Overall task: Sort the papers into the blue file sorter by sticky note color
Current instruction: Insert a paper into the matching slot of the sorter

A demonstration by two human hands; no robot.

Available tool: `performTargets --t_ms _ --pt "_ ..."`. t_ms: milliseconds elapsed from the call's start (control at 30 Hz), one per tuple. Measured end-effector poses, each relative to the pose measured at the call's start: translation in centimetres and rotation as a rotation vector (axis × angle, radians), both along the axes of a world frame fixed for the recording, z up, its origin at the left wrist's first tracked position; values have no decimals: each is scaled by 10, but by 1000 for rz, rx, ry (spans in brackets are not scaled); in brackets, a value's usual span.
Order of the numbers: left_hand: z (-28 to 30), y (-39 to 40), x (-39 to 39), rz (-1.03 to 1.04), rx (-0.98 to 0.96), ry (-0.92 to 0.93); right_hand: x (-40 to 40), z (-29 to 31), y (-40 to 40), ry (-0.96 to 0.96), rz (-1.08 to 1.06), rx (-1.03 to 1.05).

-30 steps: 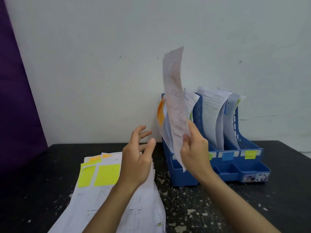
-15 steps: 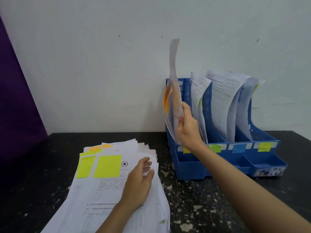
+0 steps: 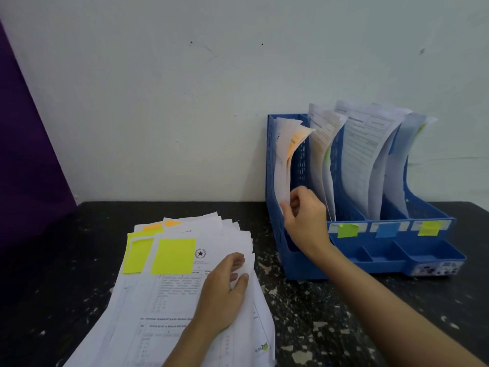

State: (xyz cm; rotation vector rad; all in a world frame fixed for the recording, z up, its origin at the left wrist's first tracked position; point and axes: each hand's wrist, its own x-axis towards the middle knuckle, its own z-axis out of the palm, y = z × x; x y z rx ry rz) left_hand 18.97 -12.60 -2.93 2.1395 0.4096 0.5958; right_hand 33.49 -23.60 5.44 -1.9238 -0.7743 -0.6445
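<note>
Resting nearest the camera, the left hand lies on the fanned paper stack, left of the blue file sorter; its fingers are bent over the stack's right-hand sheet edges, and whether they pinch a sheet cannot be told. The stack lies on the black speckled desk. The top sheet carries a yellow sticky note at its upper left; a second yellow note sits just beside it, farther from the sorter. Two orange notes show at the stack's far edge.

The right hand reaches to the sorter's leftmost slot. Thumb and fingers pinch the lower edge of a bowed white sheet that stands in that slot, against the sorter's left wall. An orange-tinted paper shows at the top of the same slot.

Along the sorter's front rail, right of the hand, three tabs are fixed in order: a green tab, a blue tab and a yellow tab. A tab for the leftmost slot is hidden behind the hand. The three slots behind these tabs each hold upright curved papers. A shallow compartment tray forms the sorter's front.

Behind the sorter stands a white wall. Far to the sorter's left hangs a purple panel.
</note>
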Motion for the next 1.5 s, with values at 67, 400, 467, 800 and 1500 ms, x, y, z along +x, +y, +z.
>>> performTargets --t_ms 67,400,467,800,1500 --pt "0 0 -1 -6 -15 -6 3 2 -2 83 -7 20" --pt "30 12 -12 94 -441 -258 -63 -13 -6 -49 234 27" --pt "34 19 -23 114 -390 -272 -82 -28 -1 58 308 -64" --pt "13 75 -79 484 241 116 -100 -75 12 400 110 -127" --pt "24 79 -81 436 -275 -130 -94 -64 -6 739 347 397"
